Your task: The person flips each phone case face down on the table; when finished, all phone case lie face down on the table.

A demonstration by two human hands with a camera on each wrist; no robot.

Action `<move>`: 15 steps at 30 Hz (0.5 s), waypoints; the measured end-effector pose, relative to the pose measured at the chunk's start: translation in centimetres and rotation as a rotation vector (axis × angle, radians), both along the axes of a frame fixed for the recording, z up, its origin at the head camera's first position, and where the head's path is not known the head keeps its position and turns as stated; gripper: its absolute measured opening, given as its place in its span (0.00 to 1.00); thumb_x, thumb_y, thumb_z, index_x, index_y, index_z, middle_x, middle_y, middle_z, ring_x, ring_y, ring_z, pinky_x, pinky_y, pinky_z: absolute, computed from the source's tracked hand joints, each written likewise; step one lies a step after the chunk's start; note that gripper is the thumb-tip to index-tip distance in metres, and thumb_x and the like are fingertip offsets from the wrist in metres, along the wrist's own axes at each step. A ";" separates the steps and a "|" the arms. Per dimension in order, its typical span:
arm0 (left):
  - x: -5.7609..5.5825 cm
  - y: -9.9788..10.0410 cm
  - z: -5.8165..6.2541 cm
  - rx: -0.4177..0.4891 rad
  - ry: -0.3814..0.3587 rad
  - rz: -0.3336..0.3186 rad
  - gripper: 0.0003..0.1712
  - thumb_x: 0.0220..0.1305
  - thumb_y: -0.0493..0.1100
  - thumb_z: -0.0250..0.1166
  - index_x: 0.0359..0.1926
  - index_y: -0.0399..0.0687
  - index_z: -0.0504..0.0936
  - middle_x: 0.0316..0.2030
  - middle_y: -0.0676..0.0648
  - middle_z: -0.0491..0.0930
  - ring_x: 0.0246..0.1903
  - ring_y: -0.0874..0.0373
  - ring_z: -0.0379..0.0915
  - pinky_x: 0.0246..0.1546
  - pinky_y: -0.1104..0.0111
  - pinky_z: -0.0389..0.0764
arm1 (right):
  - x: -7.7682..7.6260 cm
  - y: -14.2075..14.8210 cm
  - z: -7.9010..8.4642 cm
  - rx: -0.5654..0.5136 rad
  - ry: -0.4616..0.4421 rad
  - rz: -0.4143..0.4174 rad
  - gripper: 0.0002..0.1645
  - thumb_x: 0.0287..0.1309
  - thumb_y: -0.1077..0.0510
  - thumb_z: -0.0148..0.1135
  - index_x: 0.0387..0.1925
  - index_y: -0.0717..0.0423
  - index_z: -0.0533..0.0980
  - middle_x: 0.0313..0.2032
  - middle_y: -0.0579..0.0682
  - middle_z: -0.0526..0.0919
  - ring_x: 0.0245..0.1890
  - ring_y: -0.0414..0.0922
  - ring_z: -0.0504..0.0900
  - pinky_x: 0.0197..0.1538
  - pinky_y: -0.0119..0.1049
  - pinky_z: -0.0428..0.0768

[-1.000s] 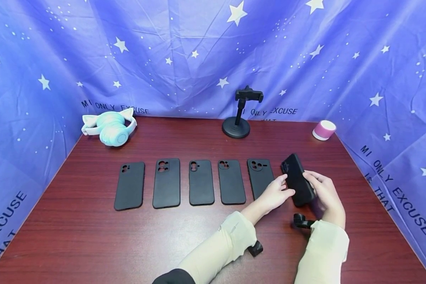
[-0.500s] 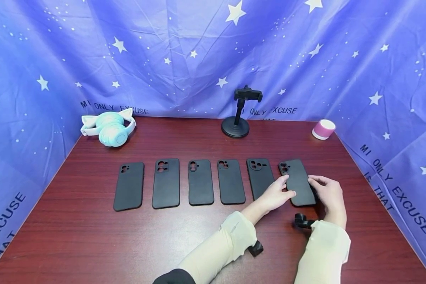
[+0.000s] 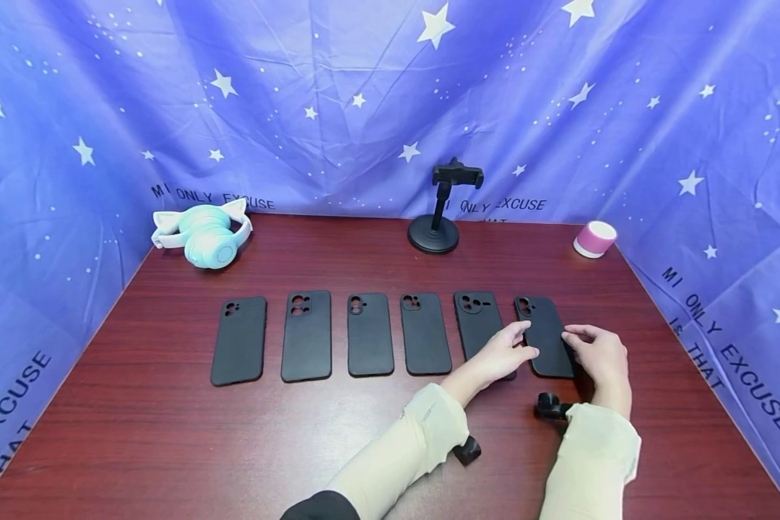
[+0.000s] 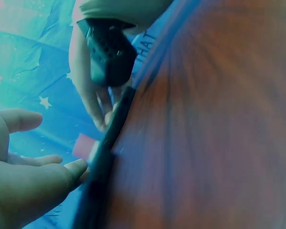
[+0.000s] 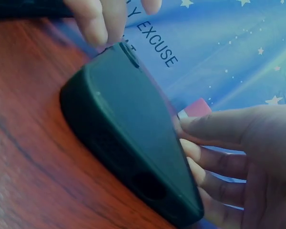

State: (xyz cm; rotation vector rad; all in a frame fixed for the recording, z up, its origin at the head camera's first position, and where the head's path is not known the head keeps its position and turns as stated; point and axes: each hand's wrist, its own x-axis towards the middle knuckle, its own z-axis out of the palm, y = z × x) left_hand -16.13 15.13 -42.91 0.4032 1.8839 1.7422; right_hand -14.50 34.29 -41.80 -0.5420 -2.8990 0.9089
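Observation:
A black phone case (image 3: 546, 341) with a camera cutout lies flat on the table at the right end of a row of similar black cases. My left hand (image 3: 499, 355) is at its left edge, thumb and fingers spread apart, the forearm crossing the lower part of the neighbouring case (image 3: 477, 318). Along the right edge of the end case, my right hand (image 5: 229, 157) has its fingertips at the rim, thumb above and the other fingers below. In the left wrist view the cases are seen edge-on and partly blurred.
Several more black phone cases, among them one at the far left (image 3: 239, 341), lie in the row. Behind stand a phone stand (image 3: 433, 232), cat-ear headphones (image 3: 209, 238) and a pink-and-white cylinder (image 3: 594, 239). A starry purple cloth (image 3: 364, 159) hangs around the table.
The end phone case has gone from tilted between both hands to flat on the table, then straightened in line with the row. The right hand has loosened; the left hand barely moved.

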 end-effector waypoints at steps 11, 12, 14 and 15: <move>-2.8 -10.7 2.5 -0.231 0.468 -0.068 0.34 0.71 0.44 0.55 0.74 0.43 0.56 0.76 0.42 0.50 0.74 0.48 0.49 0.74 0.59 0.56 | -0.4 1.6 2.0 0.007 -0.029 0.146 0.28 0.70 0.47 0.50 0.54 0.68 0.75 0.41 0.67 0.84 0.23 0.37 0.83 0.32 0.32 0.81; -3.0 -12.2 2.7 -0.252 0.506 -0.058 0.34 0.71 0.43 0.55 0.74 0.42 0.55 0.76 0.41 0.49 0.75 0.48 0.47 0.75 0.57 0.53 | -0.5 1.9 2.2 0.031 -0.034 0.167 0.29 0.70 0.46 0.49 0.55 0.68 0.74 0.41 0.68 0.83 0.25 0.41 0.85 0.34 0.37 0.81; -3.4 -15.2 2.9 -0.286 0.555 -0.030 0.35 0.71 0.43 0.56 0.73 0.40 0.55 0.75 0.39 0.49 0.76 0.47 0.44 0.75 0.54 0.50 | -0.6 2.5 2.6 0.080 -0.036 0.204 0.30 0.70 0.45 0.48 0.56 0.67 0.74 0.43 0.70 0.82 0.30 0.50 0.86 0.40 0.47 0.79; -3.5 -16.8 3.0 -0.305 0.579 -0.012 0.35 0.70 0.43 0.56 0.73 0.39 0.55 0.75 0.38 0.49 0.75 0.46 0.44 0.75 0.52 0.50 | -0.7 2.8 2.8 0.101 -0.037 0.221 0.30 0.70 0.44 0.48 0.56 0.67 0.73 0.45 0.71 0.81 0.35 0.55 0.85 0.43 0.52 0.78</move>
